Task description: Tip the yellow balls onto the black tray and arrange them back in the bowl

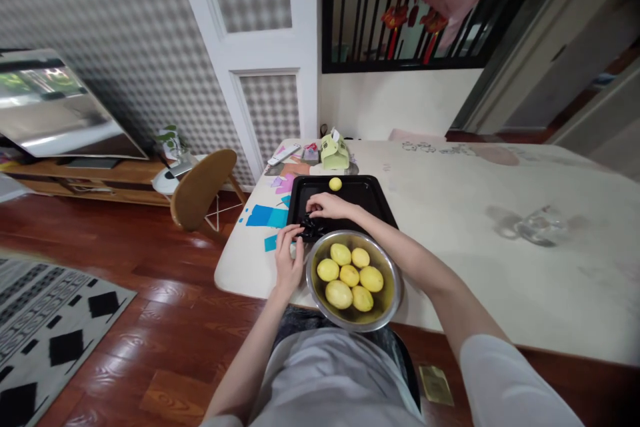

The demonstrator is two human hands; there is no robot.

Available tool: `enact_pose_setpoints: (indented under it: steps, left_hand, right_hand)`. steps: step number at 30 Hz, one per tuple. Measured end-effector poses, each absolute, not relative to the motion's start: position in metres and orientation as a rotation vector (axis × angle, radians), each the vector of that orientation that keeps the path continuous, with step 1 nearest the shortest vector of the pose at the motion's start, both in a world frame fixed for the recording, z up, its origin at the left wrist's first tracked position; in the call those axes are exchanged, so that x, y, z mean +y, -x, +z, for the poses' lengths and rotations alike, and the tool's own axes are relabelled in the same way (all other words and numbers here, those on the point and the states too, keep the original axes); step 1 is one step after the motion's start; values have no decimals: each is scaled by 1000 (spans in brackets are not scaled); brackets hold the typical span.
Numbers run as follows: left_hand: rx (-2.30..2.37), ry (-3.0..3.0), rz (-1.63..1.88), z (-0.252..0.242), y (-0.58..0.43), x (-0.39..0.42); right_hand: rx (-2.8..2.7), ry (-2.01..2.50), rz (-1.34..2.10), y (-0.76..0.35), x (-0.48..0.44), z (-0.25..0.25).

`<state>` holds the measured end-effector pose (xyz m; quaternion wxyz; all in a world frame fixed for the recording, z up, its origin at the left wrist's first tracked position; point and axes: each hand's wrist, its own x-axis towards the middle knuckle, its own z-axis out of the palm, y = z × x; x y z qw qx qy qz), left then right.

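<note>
A glossy black crumpled thing [313, 228], its kind too hard to make out, lies at the near left corner of a black tray [373, 203]. My left hand [287, 263] is closed at its left side, thumb and fingertips against it. From above the tray my right hand [330, 205] reaches over with curled fingers pinching the thing's upper part; the fingertips are partly hidden. One lemon [335, 183] rests near the tray's far edge. Close to me, a metal bowl [311, 280] holds several yellow lemons [349, 275], below my right forearm.
On the white table [450, 213] stand a light green box [335, 152], a white remote-like object [284, 155] and, at right, a clear glass dish [543, 227]. Blue coloured patches [265, 215] show left of the tray. A wooden chair [203, 190] stands beyond the table's left edge.
</note>
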<state>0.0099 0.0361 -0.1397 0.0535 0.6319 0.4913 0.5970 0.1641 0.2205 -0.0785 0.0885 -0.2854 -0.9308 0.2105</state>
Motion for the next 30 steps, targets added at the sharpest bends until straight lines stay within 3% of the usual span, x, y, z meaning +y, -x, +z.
enact_pose_setpoints:
  steps: [5, 12, 18, 21, 25, 30]
  left_hand:
    - [1506, -1928, 1810, -140, -10, 36]
    - [1489, -1928, 1788, -144, -11, 35]
    - [1436, -1920, 1816, -143, -13, 34]
    - [1376, -1926, 1830, -141, -14, 32]
    - [1264, -2008, 1807, -134, -19, 29]
    - [1165, -2202, 1653, -115, -35, 42]
  right_hand:
    - [-2765, 843, 577, -150, 208, -71]
    - [-2658, 1179, 517, -244, 168, -53]
    - [-2489, 1395, 1090, -311, 103, -70]
    - [-2309, 1390, 1214, -319, 83, -89]
    - [-2190, 1366, 1097, -317, 75, -96]
    - [-2182, 1450, 655, -322, 89, -61]
